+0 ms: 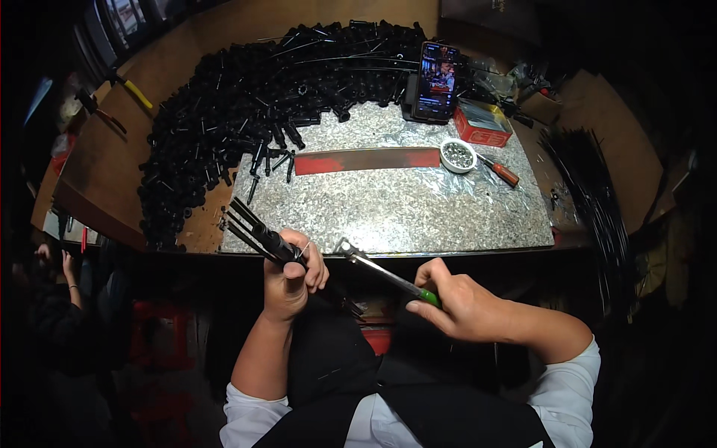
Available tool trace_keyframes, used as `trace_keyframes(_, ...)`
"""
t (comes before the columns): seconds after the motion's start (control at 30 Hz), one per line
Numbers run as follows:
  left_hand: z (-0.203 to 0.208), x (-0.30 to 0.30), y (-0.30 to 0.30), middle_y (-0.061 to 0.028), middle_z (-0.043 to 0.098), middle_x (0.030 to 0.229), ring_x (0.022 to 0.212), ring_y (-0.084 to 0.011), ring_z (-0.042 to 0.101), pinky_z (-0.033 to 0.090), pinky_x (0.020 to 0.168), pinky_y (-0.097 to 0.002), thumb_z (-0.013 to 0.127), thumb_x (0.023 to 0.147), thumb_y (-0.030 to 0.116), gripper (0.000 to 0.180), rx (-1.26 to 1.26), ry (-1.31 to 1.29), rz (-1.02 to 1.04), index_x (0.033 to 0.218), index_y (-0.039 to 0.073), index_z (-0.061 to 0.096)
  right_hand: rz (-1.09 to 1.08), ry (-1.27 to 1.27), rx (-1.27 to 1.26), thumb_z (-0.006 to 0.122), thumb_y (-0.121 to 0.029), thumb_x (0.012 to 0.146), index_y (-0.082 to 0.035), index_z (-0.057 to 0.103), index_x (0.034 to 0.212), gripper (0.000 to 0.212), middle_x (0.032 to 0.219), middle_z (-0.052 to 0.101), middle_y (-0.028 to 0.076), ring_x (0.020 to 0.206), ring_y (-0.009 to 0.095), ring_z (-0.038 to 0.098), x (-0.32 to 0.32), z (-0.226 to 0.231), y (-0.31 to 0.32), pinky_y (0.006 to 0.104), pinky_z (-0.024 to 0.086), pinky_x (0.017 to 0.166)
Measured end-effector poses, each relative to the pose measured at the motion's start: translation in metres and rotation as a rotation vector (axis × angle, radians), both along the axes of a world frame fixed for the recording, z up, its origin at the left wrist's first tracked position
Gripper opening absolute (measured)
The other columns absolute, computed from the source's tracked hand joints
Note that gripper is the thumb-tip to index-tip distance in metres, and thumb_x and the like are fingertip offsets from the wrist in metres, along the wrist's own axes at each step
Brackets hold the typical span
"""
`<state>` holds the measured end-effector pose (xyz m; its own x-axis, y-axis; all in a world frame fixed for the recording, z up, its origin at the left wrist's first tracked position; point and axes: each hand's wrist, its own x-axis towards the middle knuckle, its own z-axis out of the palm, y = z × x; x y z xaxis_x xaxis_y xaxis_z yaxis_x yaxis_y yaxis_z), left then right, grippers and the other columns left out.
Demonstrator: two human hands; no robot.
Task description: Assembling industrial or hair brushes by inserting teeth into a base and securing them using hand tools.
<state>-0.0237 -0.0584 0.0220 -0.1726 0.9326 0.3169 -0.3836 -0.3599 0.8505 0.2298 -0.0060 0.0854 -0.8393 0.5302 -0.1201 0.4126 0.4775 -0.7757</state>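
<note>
Over the near edge of the slab (336, 216), toward its left corner, a bunch of black parts (261, 235) is gripped by the left hand (297, 269), with the fingers wrapped around its lower end and the loose tips splayed. Beyond the slab's near edge, on the person's side and right of the bunch, a tool (385, 274) is held by its green handle in the right hand (467, 302), its metal head apart from the bunch.

Should the left grip be slackened, the splayed parts could be shed past the slab's near edge. If the tool's head is swung carelessly, the left fingers could be nicked, since they lie near it. On the slab's far right, the bowl (452, 170) of metal bits (458, 154) could be tipped by a stray sleeve, as the screwdriver (502, 173) is laid right beside it. From the heap (246, 104) along the slab's far left, pieces could be dislodged by a knock.
</note>
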Motion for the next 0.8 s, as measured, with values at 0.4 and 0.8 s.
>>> trace_keyframes(0.4, 0.009, 0.007, -0.003, 0.0018, 0.043, 0.058, 0.049, -0.0076, 0.040, 0.035, 0.047, -0.0226, 0.085, 0.063, 0.020, 0.049, -0.082, -0.185, -0.254, 0.079, 0.009, 0.040, -0.184, 0.198, 1.182, 0.078, -0.011, 0.063, -0.004, 0.049, 0.090, 0.040, 0.099, 0.055, 0.018, 0.088, 0.031, 0.057, 0.008, 0.016, 0.023, 0.0420, 0.045, 0.074)
trace_keyframes(0.8, 0.004, 0.013, 0.003, 0.0012, 0.052, 0.064, 0.053, -0.0080, 0.049, 0.039, 0.047, -0.0214, 0.089, 0.049, 0.038, 0.061, -0.165, 0.085, -0.129, 0.077, 0.010, 0.042, -0.212, 0.054, 1.657, 0.068, -0.024, 0.083, -0.005, 0.051, 0.099, 0.030, 0.118, 0.052, 0.014, 0.114, 0.030, 0.051, 0.004, 0.014, 0.025, 0.0540, 0.029, 0.106)
